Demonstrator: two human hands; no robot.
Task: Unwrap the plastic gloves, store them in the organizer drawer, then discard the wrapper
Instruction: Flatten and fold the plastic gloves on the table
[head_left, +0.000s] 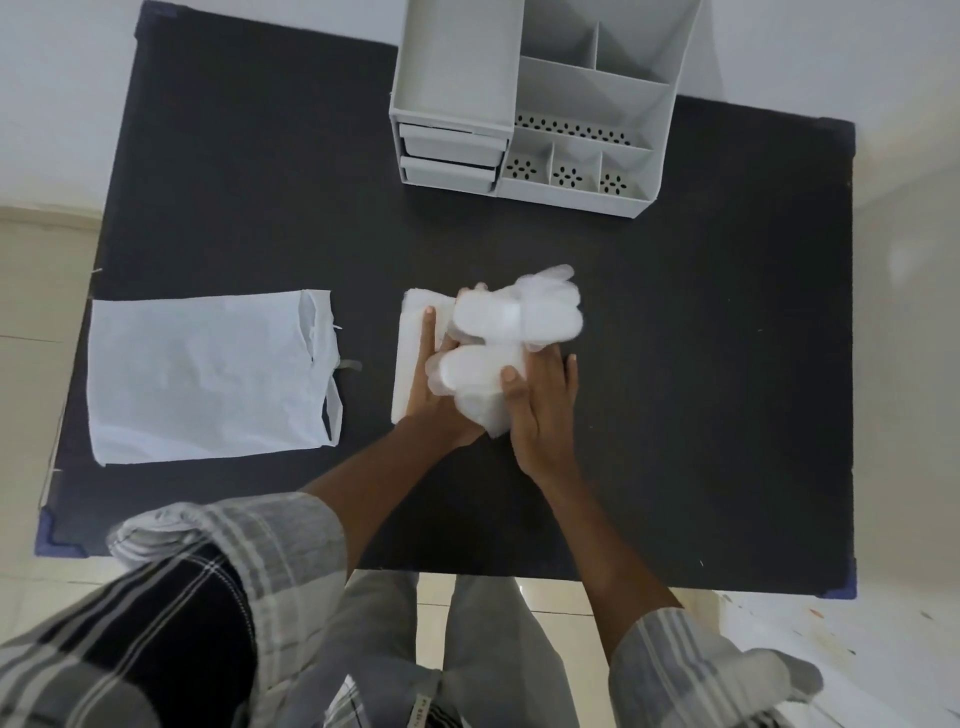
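Note:
At the middle of the black table, both my hands work on a bunch of thin white plastic gloves. My left hand lies under and beside the bunch, fingers pointing away over a flat white wrapper sheet. My right hand grips the bunch from the right, thumb pressed on top. The gloves look blurred and partly lifted off the table. The grey organizer stands at the far edge, its two small drawers on the left side looking closed.
A large white bag lies flat on the table's left part, its open mouth toward the centre. The organizer's right half has several open compartments with perforated floors. Pale floor surrounds the table.

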